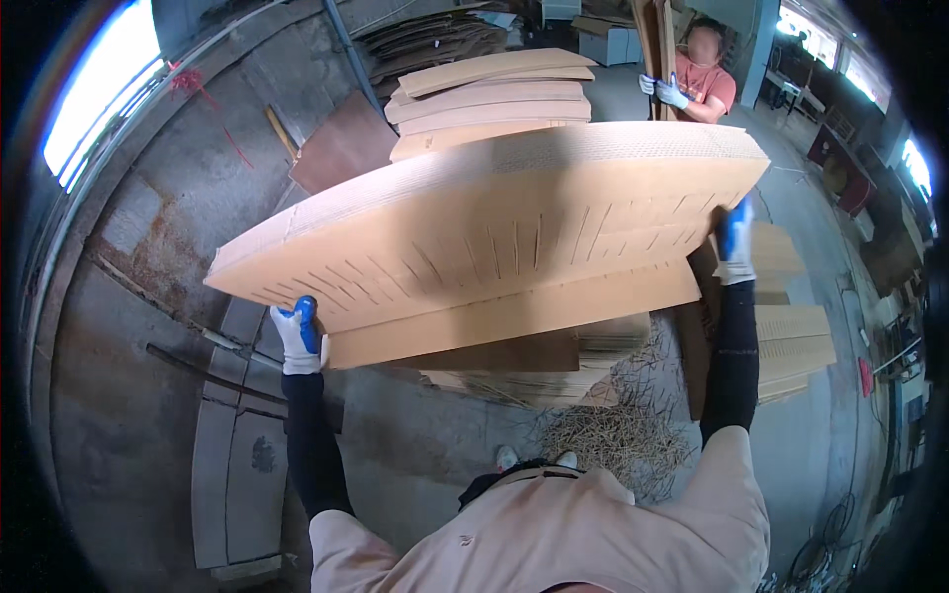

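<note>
A thick, wide stack of brown cardboard sheets (435, 247) is held up in front of me, tilted, with its right end higher. Rows of short slits run along its face, and a folded flap lies along the lower side. My left hand (300, 334), in a white and blue glove, grips the lower left corner. At the right end, my right hand (735, 245), gloved the same way, is closed on the edge; its fingertips are partly hidden. Under the held stack, another pile of cardboard (524, 385) shows near the floor.
Behind stands a tall cardboard pile (494, 99). A person (704, 84) at the far right holds upright cardboard pieces (652, 49). Narrow cardboard scraps (618, 440) litter the floor by my feet. More cardboard sheets (791, 341) lie at right, and a concrete wall (227, 128) rises at left.
</note>
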